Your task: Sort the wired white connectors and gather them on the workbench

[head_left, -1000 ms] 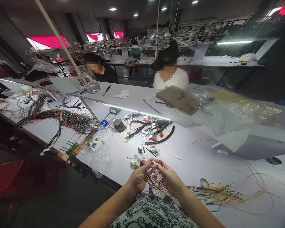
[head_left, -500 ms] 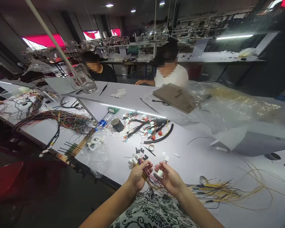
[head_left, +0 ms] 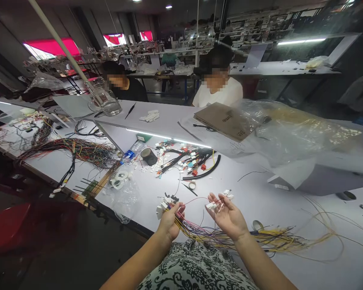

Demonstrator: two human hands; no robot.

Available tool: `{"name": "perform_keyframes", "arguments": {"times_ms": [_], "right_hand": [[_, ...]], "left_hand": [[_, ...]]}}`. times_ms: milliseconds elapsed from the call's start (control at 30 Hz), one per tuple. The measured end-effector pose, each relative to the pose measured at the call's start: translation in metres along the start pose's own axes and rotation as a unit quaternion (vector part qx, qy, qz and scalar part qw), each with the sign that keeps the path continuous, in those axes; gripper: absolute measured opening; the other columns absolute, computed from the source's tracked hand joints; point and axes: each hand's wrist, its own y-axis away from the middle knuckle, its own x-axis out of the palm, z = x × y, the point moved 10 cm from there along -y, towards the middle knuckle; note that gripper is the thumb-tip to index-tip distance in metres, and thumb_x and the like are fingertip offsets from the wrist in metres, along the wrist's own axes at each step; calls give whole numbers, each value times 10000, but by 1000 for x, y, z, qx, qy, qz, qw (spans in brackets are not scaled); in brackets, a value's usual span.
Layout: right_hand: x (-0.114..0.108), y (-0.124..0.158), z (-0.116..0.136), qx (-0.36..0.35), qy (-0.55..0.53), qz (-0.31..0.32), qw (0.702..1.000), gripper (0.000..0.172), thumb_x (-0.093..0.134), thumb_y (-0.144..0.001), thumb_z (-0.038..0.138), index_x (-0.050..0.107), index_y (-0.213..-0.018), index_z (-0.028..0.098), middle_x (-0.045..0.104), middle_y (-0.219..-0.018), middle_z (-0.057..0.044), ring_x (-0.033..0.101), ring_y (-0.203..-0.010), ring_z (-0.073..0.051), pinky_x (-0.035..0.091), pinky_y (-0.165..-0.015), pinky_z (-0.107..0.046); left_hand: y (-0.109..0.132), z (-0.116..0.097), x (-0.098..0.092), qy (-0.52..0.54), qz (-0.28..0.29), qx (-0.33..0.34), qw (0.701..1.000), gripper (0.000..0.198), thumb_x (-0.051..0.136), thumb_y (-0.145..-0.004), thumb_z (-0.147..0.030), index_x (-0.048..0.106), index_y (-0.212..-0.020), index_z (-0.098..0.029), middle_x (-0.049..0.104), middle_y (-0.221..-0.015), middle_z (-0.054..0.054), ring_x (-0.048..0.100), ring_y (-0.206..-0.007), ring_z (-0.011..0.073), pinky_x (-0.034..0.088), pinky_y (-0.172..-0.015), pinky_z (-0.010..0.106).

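Multicoloured wires in a loose tangle (head_left: 78,151) sprawl over the white table (head_left: 254,201) at far left, with a clear glass jug (head_left: 105,100) behind them and a crumpled plastic bag (head_left: 124,193) near the front edge. The left hand (head_left: 169,221) is closed around a wire bundle (head_left: 199,233) of purple, yellow, red and black strands, whose white plastic connectors (head_left: 163,203) fan out above the fist. Just beside it, the right hand (head_left: 228,215) is half-open, pinching a small white connector (head_left: 211,205) between fingertips, a thin red wire looping back towards the bundle. Yellow wires (head_left: 290,241) trail off rightwards, below a large clear plastic sheet (head_left: 290,133).
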Motion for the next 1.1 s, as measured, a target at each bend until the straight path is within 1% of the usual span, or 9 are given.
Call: {"name": "perform_keyframes", "arguments": {"times_ms": [100,300,467,633,800,900,1000,1033,1100], "right_hand": [[18,6,-9,54,1,66,996,75,595,-845,330,616,-887,271,632,-1200,-5,521,-1198,-228,468,-919,-515],[-11,1,11,-86,182,-73,977,222,689,-761,421,655,-891,244,638,-1136,-23,367,-1318,-216,474,-877,-331],[-2,-1,-9,-6,118,-5,993,205,680,-765,415,638,-846,231,671,-1069,-33,526,-1183,-227,490,-877,-377],[17,2,-10,-6,88,23,996,254,624,-810,454,558,-730,222,674,-1057,-22,516,-1194,-204,485,-877,-375],[15,-3,2,-17,47,-32,998,310,519,-876,444,469,-671,217,676,-936,-24,583,-1076,-205,502,-834,-403],[25,-3,7,-49,87,-26,995,312,544,-862,447,444,-673,219,613,-724,0,626,-873,-198,513,-782,-398],[71,6,6,-77,280,30,956,399,563,-825,545,405,-665,215,440,-546,58,477,-519,-115,457,-571,-281],[96,11,3,-79,368,60,924,417,538,-825,583,405,-678,215,414,-539,66,403,-467,-95,406,-510,-256],[154,24,4,-107,544,107,825,425,480,-843,610,421,-706,212,415,-557,60,349,-460,-87,324,-463,-237]], "left_hand": [[-1,3,-3,16,-3,-19,1000,113,643,-818,-103,534,-819,-130,623,-778,22,599,-579,81,471,-529,196],[-1,-7,-3,31,30,-9,999,139,637,-819,-112,509,-801,-160,620,-802,-15,421,-409,21,344,-376,163],[-1,-13,-4,32,43,-5,999,163,644,-813,-115,493,-784,-168,608,-785,-24,379,-389,16,313,-355,159],[-5,-12,-10,29,41,-23,998,187,678,-782,-114,497,-786,-159,609,-782,-12,384,-380,16,318,-351,170],[-12,-19,-27,35,10,-30,999,163,635,-808,-81,491,-775,-148,587,-715,-18,383,-377,14,326,-366,159],[-17,-25,-37,39,-6,-26,999,145,592,-836,-72,484,-773,-145,594,-710,-8,396,-380,19,337,-381,160],[-19,-29,-40,38,-9,-23,999,131,579,-850,-90,484,-785,-153,596,-693,-6,452,-397,46,369,-402,180],[-20,-30,-40,37,-7,-24,999,128,575,-854,-97,484,-788,-157,590,-676,-10,477,-409,59,379,-409,186],[-20,-29,-37,38,5,-35,999,128,569,-859,-105,477,-791,-161,581,-656,-10,543,-461,90,419,-445,201]]}}
